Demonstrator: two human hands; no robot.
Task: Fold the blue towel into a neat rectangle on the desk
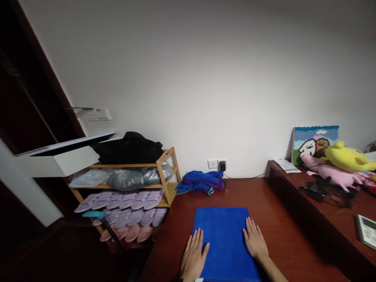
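Observation:
A flat blue rectangular piece that looks like cloth (225, 243) lies on the reddish-brown table, its long sides running away from me. My left hand (194, 252) rests flat along its left edge, fingers stretched out and pointing away. On the opposite side, my right hand (255, 239) lies palm down over the right edge with its fingers extended. Neither hand grips anything. The near end of the blue piece runs close to the bottom of the view.
Crumpled blue and purple cloths (201, 182) lie at the table's far left corner. A wooden rack (164, 176) with several slippers (127, 199) stands left. On the raised right surface are plush toys (331, 168), cables (331, 194) and a calculator-like device (367, 231). A plugged-in adapter (223, 166) trails a cord.

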